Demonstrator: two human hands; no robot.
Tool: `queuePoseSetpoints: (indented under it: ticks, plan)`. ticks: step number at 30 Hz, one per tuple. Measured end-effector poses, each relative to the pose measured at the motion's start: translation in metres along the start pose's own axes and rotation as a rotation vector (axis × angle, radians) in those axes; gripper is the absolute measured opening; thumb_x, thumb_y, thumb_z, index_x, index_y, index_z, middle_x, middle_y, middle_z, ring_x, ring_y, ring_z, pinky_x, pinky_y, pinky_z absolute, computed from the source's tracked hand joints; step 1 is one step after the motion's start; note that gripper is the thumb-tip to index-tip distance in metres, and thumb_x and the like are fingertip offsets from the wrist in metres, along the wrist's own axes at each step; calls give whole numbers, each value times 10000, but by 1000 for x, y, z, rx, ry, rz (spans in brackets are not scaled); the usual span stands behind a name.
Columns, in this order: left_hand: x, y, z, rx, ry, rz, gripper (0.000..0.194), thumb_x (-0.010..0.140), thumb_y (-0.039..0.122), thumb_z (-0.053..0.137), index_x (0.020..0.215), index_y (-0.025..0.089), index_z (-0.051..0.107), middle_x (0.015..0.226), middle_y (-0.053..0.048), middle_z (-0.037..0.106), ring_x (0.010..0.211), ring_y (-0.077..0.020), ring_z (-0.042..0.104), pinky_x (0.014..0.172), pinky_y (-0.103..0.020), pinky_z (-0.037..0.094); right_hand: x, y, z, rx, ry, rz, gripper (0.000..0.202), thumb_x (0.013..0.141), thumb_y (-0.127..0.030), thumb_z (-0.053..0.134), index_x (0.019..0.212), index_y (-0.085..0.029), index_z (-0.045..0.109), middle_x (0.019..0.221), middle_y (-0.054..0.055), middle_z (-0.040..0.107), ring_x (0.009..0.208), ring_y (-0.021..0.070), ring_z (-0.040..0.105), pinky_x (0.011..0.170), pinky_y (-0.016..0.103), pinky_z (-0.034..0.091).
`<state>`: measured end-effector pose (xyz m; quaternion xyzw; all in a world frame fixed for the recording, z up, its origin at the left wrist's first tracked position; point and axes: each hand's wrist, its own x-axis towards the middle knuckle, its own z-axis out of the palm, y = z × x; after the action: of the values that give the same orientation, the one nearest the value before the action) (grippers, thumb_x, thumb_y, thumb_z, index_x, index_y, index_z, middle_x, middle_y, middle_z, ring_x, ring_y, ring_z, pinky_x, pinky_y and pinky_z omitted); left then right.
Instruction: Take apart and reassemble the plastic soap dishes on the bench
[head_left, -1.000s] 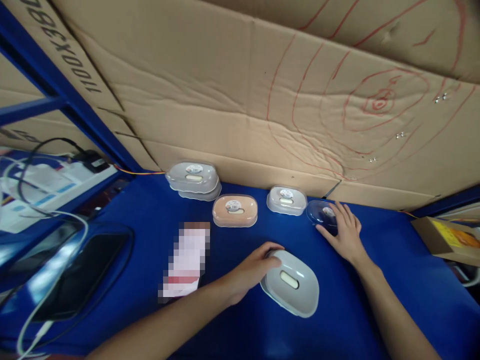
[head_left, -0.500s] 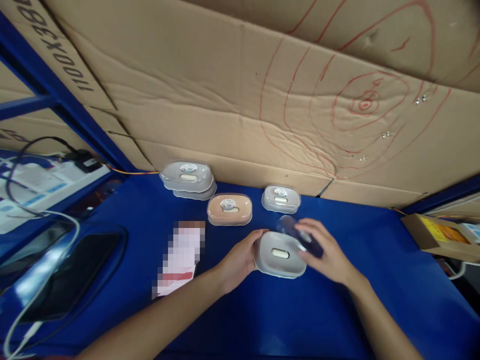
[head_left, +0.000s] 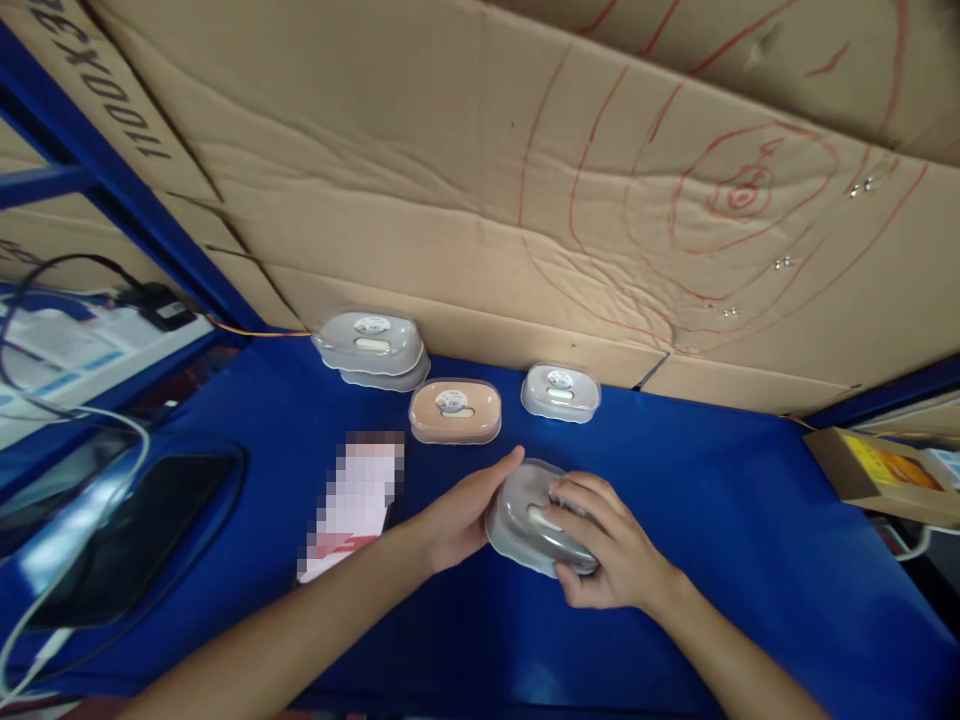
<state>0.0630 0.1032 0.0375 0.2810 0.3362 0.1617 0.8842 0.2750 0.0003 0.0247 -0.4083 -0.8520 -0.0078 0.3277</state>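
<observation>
Your left hand (head_left: 466,513) cups the near side of a gray oval box (head_left: 514,515) while your right hand (head_left: 611,545) grips its clear lid (head_left: 559,545) from above — the box sits between your palms at the front of the blue table (head_left: 667,600). To its left lies a phone (head_left: 352,505). Beyond, a peach box (head_left: 456,412) rests between stacked gray boxes (head_left: 371,345) and a smaller pale box (head_left: 561,392) — all before a cardboard wall (head_left: 390,180).

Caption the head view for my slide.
Left hand and right hand grip a clear-covered grey box over a blue table.
</observation>
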Motion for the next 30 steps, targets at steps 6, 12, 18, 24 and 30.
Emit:
queuePoseSetpoints:
  ticks: [6,12,18,24,30]
  plan:
    - [7,-2,-4,-24,69,-16,586,891,732,683,1147,208,738,955,-39,782,861,-218,698,754,-293,478,1,-4,4,142,-38,153,728,913,-493,760,1559,-323,469,1513,132,593,1473,385,506,1157,632,494]
    - [6,0,-3,-6,51,23,489,910,655,705,1083,200,748,979,-38,777,906,-217,692,821,-306,496,0,-5,-4,78,-79,-2,712,937,-431,777,1574,-321,478,1496,120,630,1487,359,499,1143,576,527]
    - [5,-2,-1,13,48,22,498,926,653,658,1031,177,762,916,-38,768,859,-213,679,812,-313,494,0,-7,-3,87,-31,12,648,978,-543,684,1549,-286,514,1459,142,636,1441,358,539,1124,572,532]
    - [1,3,3,65,60,104,464,851,630,758,1013,195,747,906,-15,749,868,-201,657,821,-299,475,1,-6,1,113,-67,43,594,983,-492,690,1517,-277,543,1507,138,570,1477,349,481,1168,541,497]
    - [-5,9,7,81,84,170,429,784,523,840,1051,200,748,989,-31,760,931,-217,657,845,-301,473,-10,1,6,109,-5,72,564,1042,-529,586,1542,-279,514,1551,151,452,1494,381,422,1139,575,511]
